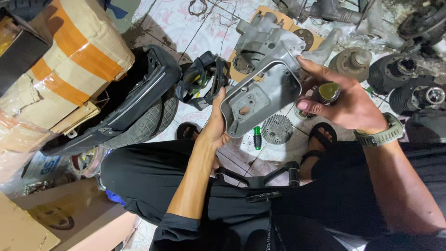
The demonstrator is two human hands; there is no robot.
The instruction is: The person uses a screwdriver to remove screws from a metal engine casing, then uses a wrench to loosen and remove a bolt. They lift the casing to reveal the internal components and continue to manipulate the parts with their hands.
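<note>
A grey metal engine casing is held above the tiled floor by the left hand and the right hand, in which a yellow-handled tool is also gripped.

Both forearms raised ahead, left grip and right grip each curled closed, watch-banded right wrist.

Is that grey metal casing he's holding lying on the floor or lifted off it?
Lifted. Both hands, left and right, hold the grey metal casing in the air, hollow side facing the camera; the tiled floor lies beneath it.
</note>
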